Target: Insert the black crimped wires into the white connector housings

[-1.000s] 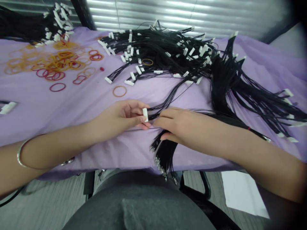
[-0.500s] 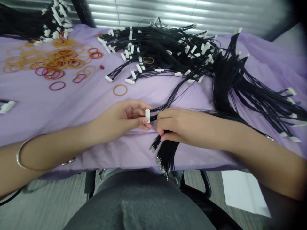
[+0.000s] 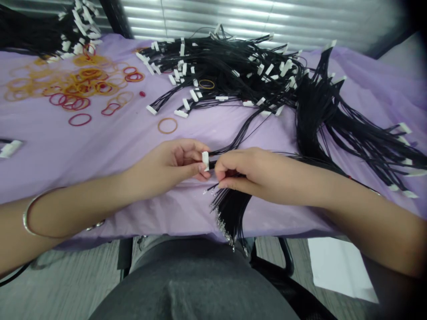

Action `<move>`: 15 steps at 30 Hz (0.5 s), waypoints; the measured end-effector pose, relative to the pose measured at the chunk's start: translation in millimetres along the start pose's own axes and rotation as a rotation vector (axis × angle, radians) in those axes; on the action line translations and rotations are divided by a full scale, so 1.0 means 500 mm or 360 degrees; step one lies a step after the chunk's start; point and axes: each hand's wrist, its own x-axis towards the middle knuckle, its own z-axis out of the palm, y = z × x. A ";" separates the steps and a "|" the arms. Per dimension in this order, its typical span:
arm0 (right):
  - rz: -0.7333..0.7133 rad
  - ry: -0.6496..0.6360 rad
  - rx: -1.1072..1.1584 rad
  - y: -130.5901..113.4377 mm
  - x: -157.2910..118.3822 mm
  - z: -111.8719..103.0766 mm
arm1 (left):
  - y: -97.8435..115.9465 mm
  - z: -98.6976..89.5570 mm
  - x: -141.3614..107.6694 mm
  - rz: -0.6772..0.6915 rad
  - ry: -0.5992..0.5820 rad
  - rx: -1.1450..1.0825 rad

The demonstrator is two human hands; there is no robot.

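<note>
My left hand (image 3: 183, 160) pinches a white plug connector (image 3: 205, 161) between thumb and fingers, and black wires run from it to the right. Close beside it, my right hand (image 3: 242, 171) is closed at the thumb and forefinger on a black wire from a loose bundle. That bundle of black wires (image 3: 231, 209) fans out beneath the right hand, its bare metal crimped ends pointing down and left. The right fingers partly hide the wires entering the connector, so I cannot tell how many are seated.
A heap of black wire harnesses (image 3: 230, 62) with white connectors lies at the back, more wires (image 3: 313, 111) at right. Yellow and red rubber bands (image 3: 88, 80) are strewn at the left. One rubber band (image 3: 167, 126) lies near my left hand. Purple cloth (image 3: 116, 146) covers the table.
My right hand has shifted slightly and its thumb and forefinger now pinch near the wire ends. Several wire tips have spread up and left. The left hand and connector stay put.
</note>
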 end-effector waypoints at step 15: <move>0.0403 0.0615 0.0305 0.000 0.014 -0.004 | -0.003 -0.005 0.002 0.0092 -0.0118 0.0017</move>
